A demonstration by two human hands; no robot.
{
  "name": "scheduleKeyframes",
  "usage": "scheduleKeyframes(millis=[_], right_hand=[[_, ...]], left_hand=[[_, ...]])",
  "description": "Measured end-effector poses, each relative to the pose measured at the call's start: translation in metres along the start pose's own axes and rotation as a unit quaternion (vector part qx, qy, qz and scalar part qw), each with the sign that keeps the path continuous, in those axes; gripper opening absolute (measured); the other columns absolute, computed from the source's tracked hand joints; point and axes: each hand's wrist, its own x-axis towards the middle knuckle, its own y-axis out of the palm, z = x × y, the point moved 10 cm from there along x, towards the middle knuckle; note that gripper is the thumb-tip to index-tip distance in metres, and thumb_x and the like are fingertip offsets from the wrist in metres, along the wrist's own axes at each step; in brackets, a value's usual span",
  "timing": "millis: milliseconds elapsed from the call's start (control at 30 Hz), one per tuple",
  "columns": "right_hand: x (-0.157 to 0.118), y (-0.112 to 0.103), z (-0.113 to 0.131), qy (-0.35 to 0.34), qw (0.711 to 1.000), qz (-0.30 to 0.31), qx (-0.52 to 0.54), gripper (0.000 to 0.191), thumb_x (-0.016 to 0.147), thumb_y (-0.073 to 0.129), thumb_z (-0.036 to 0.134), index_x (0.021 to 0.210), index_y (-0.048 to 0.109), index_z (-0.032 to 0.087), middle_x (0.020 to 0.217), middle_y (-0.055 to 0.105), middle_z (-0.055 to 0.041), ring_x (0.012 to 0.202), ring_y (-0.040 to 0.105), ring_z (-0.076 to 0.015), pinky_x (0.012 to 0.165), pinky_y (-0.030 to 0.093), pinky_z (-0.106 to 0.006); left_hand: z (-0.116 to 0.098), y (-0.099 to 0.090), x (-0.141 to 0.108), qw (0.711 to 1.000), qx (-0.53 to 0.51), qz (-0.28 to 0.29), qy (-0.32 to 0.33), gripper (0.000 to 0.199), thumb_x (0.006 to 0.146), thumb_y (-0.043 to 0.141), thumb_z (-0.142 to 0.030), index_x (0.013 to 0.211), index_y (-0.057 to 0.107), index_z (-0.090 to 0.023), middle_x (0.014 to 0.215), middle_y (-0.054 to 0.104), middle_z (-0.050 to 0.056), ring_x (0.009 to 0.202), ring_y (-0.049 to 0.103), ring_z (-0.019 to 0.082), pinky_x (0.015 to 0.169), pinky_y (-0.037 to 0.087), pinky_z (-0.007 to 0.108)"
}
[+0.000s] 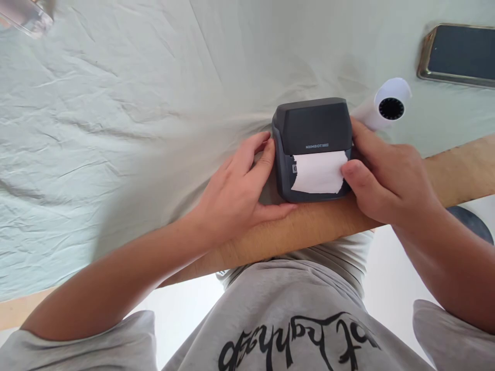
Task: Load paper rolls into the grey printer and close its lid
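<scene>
A dark grey label printer (315,126) marked "NIIMBOT" sits at the front edge of the cloth-covered table. A strip of white paper (317,174) with ragged edges lies across its front, below the lid. My left hand (243,183) steadies the printer's left side, index finger and thumb against it and another finger along the front edge. On the right side, my right hand (386,178) grips the printer, its thumb resting on the paper's right edge and its other fingers partly hidden behind the body.
Just behind my right hand lies a white tube-shaped object (373,111) with a dark round end. A phone (464,54) rests at the upper right. Part of a transparent object (29,18) shows at the upper left. The table's bare wooden edge (247,247) runs below my hands.
</scene>
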Motion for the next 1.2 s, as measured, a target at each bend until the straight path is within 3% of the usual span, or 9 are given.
scheduleKeyframes(millis=[133,267,433,533,633,800,967,1067,1200], right_hand=[[0.001,-0.002,0.003,-0.018,0.999,-0.010,0.028,0.125,0.122,0.014,0.107,0.201,0.057,0.020,0.070,0.060,-0.0028,0.061,0.058,-0.0217,0.063,0.046,-0.037],[0.000,-0.004,0.002,-0.022,0.997,-0.028,0.074,0.124,0.122,0.022,0.109,0.196,0.063,0.018,0.083,0.074,-0.0056,0.070,0.071,-0.0220,0.066,0.053,-0.037],[-0.002,-0.010,-0.002,-0.003,0.992,-0.077,0.104,0.091,0.132,0.033,0.090,0.184,0.071,0.026,0.076,0.067,0.0008,0.067,0.064,-0.0181,0.072,0.057,-0.037],[0.002,-0.012,-0.005,0.000,0.986,-0.090,0.138,0.067,0.131,0.056,0.075,0.180,0.066,0.029,0.075,0.064,0.0071,0.059,0.053,-0.0119,0.069,0.055,-0.033],[0.008,-0.020,-0.006,0.000,0.974,-0.105,0.201,0.061,0.123,0.076,0.065,0.173,0.068,0.033,0.070,0.058,0.0124,0.053,0.046,-0.0081,0.064,0.053,-0.031],[0.027,-0.050,0.010,0.003,0.961,-0.143,0.235,0.050,0.116,0.082,0.048,0.162,0.078,0.028,0.067,0.059,0.0109,0.058,0.065,-0.0094,0.059,0.050,-0.027],[0.041,-0.086,0.035,-0.021,0.977,-0.194,0.085,0.033,0.125,0.071,0.045,0.155,0.082,0.035,0.092,0.074,0.0050,0.090,0.087,-0.0112,0.081,0.061,-0.028],[0.049,-0.083,0.041,-0.058,0.988,-0.141,-0.034,0.028,0.126,0.067,0.052,0.136,0.085,0.033,0.098,0.079,0.0026,0.086,0.077,-0.0131,0.094,0.060,-0.039],[0.076,-0.051,0.029,-0.032,0.991,0.006,-0.133,0.033,0.118,0.079,0.064,0.120,0.087,0.032,0.081,0.066,-0.0049,0.078,0.059,-0.0204,0.077,0.040,-0.041]], left_hand=[[0.004,0.004,0.002,0.999,-0.016,0.019,-0.038,0.106,0.109,0.098,-0.081,0.194,0.056,-0.034,0.201,0.058,0.017,0.180,0.069,0.049,0.149,0.066,0.066],[0.003,0.006,0.003,0.999,-0.018,0.012,-0.030,0.105,0.107,0.100,-0.076,0.191,0.058,-0.029,0.198,0.061,0.020,0.179,0.070,0.048,0.149,0.066,0.063],[0.010,0.005,0.003,0.998,-0.019,0.013,-0.051,0.115,0.105,0.095,-0.084,0.192,0.054,-0.021,0.192,0.068,0.023,0.176,0.071,0.048,0.149,0.064,0.063],[0.012,0.007,0.005,0.998,-0.026,0.018,-0.052,0.120,0.107,0.090,-0.090,0.194,0.050,-0.018,0.192,0.068,0.025,0.178,0.069,0.048,0.151,0.060,0.063],[0.012,0.010,0.006,0.998,-0.024,0.026,-0.048,0.118,0.111,0.083,-0.092,0.196,0.047,-0.018,0.194,0.065,0.026,0.181,0.065,0.050,0.152,0.058,0.066],[0.013,0.011,0.005,0.998,-0.014,0.036,-0.051,0.116,0.112,0.082,-0.092,0.196,0.046,-0.020,0.195,0.064,0.025,0.181,0.064,0.049,0.150,0.059,0.065],[0.012,0.008,0.004,0.999,-0.004,0.024,-0.039,0.116,0.113,0.081,-0.092,0.194,0.047,-0.017,0.192,0.066,0.026,0.179,0.067,0.047,0.149,0.060,0.060],[0.010,0.008,0.004,0.999,-0.005,0.020,-0.030,0.116,0.114,0.080,-0.093,0.195,0.047,-0.016,0.193,0.066,0.027,0.180,0.067,0.047,0.150,0.059,0.060],[0.010,0.008,0.004,0.999,-0.006,0.021,-0.040,0.115,0.113,0.082,-0.093,0.195,0.048,-0.020,0.193,0.067,0.025,0.179,0.067,0.048,0.150,0.059,0.063]])
